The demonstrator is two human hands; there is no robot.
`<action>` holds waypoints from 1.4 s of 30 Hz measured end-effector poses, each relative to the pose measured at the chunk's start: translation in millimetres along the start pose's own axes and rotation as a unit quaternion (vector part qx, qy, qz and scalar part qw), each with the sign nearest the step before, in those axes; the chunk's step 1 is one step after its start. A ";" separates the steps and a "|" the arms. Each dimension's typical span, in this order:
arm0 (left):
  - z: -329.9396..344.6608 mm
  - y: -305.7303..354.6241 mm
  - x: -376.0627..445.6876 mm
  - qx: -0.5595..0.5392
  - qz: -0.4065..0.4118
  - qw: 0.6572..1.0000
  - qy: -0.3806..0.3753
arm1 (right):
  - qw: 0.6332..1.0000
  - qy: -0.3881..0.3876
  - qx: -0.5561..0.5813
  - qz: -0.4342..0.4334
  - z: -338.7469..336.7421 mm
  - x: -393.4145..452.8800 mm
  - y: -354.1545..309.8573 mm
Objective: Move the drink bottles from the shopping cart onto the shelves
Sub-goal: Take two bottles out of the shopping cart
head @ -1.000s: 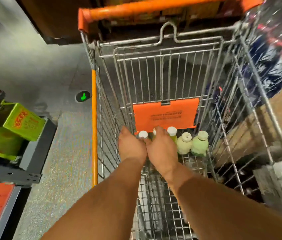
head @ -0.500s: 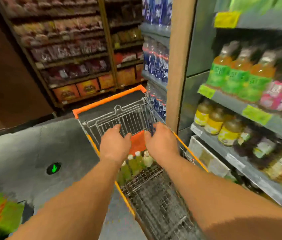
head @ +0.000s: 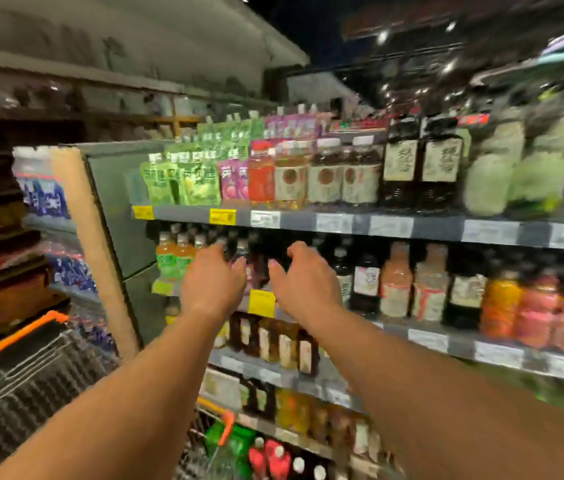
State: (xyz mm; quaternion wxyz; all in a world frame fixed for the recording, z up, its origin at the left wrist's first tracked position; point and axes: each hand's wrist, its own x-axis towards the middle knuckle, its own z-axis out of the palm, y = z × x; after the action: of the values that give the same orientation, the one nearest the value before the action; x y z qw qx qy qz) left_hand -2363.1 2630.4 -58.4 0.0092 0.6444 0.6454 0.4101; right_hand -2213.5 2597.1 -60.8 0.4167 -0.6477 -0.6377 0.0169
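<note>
My left hand (head: 214, 284) and my right hand (head: 304, 284) are raised side by side in front of the middle drink shelf (head: 429, 339), fingers spread and curled, with nothing visible in either. Between them stand dark and pink bottles (head: 258, 271) on that shelf; orange bottles with green labels (head: 173, 258) are just left of my left hand. The shopping cart (head: 24, 396) with its orange rim is at the lower left, and an orange corner of the cart (head: 226, 424) shows at the bottom. No bottles inside the cart are visible; the picture is blurred.
The upper shelf (head: 391, 226) carries green pouches (head: 183, 178) and tall dark bottles (head: 422, 164). Lower shelves hold brown bottles (head: 280, 344) and red bottles (head: 270, 457). A grey and beige shelf end panel (head: 111, 216) stands left, with blue bottles (head: 45, 195) beyond.
My view has swung up from the cart to the shelves. Both hands rose from over the green bottles in the cart to the middle shelf, and appear empty.
</note>
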 end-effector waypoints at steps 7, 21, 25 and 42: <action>47.7 251.9 -100.0 -0.105 0.136 0.983 -0.056 | 0.987 0.122 -0.080 0.073 -234.2 -57.6 144.4; 96.4 593.2 -283.6 -0.226 0.291 0.920 -0.137 | 0.916 0.270 -0.225 0.194 -556.4 -174.4 312.2; 124.4 648.1 -302.6 -0.233 0.310 0.910 -0.146 | 0.904 0.284 -0.235 0.217 -601.8 -182.6 358.2; 247.7 938.2 -427.3 -0.275 0.418 0.840 -0.212 | 0.820 0.350 -0.287 0.351 -825.1 -223.4 568.8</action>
State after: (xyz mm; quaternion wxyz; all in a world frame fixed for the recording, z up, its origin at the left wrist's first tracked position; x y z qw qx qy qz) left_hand -1383.7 2243.5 64.3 0.1504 0.8949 0.1581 0.3893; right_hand -1336.7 2073.2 44.2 0.3723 -0.8805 -0.1543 -0.2495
